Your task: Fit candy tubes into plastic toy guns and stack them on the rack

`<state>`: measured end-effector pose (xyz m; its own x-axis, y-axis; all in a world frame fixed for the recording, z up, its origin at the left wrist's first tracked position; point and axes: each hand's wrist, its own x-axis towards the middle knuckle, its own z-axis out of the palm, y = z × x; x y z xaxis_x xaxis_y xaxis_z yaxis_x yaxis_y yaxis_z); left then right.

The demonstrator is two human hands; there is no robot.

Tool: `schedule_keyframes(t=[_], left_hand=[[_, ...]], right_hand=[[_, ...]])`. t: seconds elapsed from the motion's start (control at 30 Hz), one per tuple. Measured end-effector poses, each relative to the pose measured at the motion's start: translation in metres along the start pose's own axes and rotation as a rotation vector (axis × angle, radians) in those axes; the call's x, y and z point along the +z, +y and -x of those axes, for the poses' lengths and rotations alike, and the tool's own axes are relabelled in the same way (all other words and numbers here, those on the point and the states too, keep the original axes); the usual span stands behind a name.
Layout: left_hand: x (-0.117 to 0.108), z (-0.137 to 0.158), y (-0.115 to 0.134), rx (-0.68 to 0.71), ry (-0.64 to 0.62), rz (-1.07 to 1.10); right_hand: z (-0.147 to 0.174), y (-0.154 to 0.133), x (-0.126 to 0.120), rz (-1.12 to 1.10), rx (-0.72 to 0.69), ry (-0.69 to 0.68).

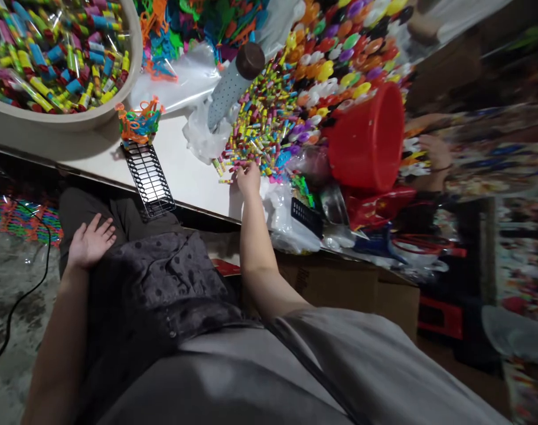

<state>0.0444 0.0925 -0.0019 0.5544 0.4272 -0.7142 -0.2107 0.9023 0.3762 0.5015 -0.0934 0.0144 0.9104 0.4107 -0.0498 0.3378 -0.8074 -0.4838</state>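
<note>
My left hand (pixel 91 241) rests palm up over my thigh, fingers spread, with nothing in it. At the near edge of a heap of small striped cylinders (pixel 262 127), my right hand (pixel 250 179) has its fingers curled together. They touch the pieces there, but what lies between the fingertips is hidden. A few loose cylinders lie just left of that hand. Further left, a black wire rack (pixel 149 177) juts over the table edge towards my lap. A small bunch of orange, green and blue plastic pieces (pixel 140 123) sits at the rack's far end.
A big pale basin (pixel 134 59) holds many wrapped colourful cylinders. Beyond the heap stand a dotted bottle (pixel 228 94) with a brown cap and a pile of coloured plastic pieces (pixel 326 71). A tilted red bucket (pixel 361 139), a black basket (pixel 306 216) and another person's hand (pixel 434 156) are at right.
</note>
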Motion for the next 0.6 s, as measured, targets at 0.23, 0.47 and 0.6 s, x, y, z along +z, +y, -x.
schedule_keyframes(t=[0.23, 0.47, 0.6], left_hand=[[-0.006, 0.000, 0.000, -0.009, -0.010, 0.017], [-0.010, -0.002, 0.002, -0.005, 0.012, -0.005], [-0.006, -0.001, 0.003, -0.015, 0.029, 0.003]], right_hand=[[0.000, -0.002, -0.012, -0.017, 0.136, -0.031], [0.016, 0.005, -0.027, -0.431, 0.313, 0.012], [0.008, 0.010, -0.048, -0.675, 0.375, -0.046]])
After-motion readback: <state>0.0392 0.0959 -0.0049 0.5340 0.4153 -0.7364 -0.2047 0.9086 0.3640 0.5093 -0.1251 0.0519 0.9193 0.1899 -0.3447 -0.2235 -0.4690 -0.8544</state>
